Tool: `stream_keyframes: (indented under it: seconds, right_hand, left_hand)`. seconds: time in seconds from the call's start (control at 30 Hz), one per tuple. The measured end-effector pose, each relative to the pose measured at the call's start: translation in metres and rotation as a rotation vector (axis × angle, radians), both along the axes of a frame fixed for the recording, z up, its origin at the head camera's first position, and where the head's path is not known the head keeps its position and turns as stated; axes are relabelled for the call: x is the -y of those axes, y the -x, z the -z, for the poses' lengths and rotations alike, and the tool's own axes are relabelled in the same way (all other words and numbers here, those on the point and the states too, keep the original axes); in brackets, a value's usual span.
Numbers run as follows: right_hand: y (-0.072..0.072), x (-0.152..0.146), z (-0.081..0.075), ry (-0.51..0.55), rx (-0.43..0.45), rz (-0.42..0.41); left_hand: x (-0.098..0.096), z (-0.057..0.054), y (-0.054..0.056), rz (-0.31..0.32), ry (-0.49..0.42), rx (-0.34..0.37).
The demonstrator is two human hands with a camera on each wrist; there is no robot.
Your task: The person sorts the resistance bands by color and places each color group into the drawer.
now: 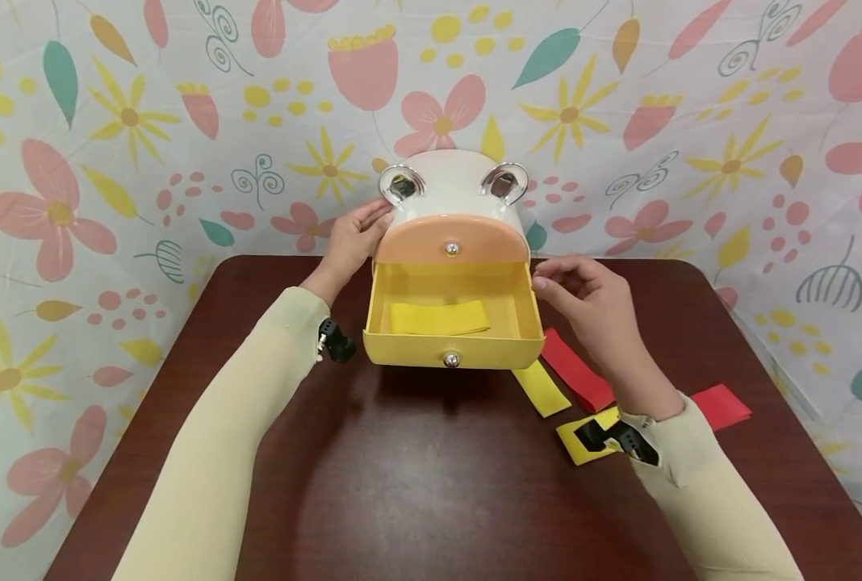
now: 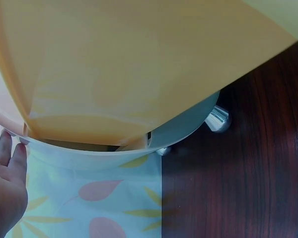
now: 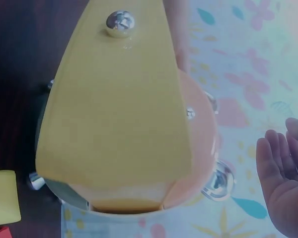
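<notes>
A white frog-faced drawer box (image 1: 449, 181) stands at the back of the table, its yellow lower drawer (image 1: 402, 352) pulled out. Inside that drawer lies a folded yellow strip (image 1: 438, 318). My left hand (image 1: 354, 240) rests with extended fingers against the box's left side; in the left wrist view its fingertips meet the white shell. Beside the drawer's right side is my right hand (image 1: 596, 311), fingers loosely bent and holding nothing. The right wrist view shows a gap between this hand (image 3: 288, 186) and the box.
On the table to the right lie yellow strips (image 1: 543, 389) and red strips (image 1: 576, 369), some partly under the right forearm. A peach upper drawer (image 1: 416, 242) with a silver knob is closed. Behind the dark table (image 1: 402, 492) hangs a flowered cloth (image 1: 257, 121).
</notes>
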State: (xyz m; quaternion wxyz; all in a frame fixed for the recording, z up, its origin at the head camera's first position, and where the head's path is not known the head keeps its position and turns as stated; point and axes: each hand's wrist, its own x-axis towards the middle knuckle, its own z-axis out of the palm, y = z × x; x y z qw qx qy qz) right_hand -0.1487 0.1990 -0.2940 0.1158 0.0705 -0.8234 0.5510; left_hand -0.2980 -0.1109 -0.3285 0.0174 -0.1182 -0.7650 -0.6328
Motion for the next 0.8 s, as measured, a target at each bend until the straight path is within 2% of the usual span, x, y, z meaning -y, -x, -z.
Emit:
stream_keyframes:
  seconds: [0.17,0.53,0.63,0.8]
  right_hand:
    - [-0.016,-0.015,0.006,0.01,-0.027,0.013]
    - [-0.041,-0.066,0.014,-0.122,-0.003,0.101]
    - [-0.048,-0.082,0.012,-0.212,0.042,0.117]
    - [-0.056,-0.107,0.014,-0.391,0.196,0.119]
  left_hand:
    - [0.001,0.001,0.001,0.001,0.011,0.001]
    - [0.0,0.0,0.002,0.007,0.02,0.018]
    - [0.0,0.0,0.002,0.007,0.013,0.018]
    - [0.0,0.002,0.003,-0.004,-0.001,0.014]
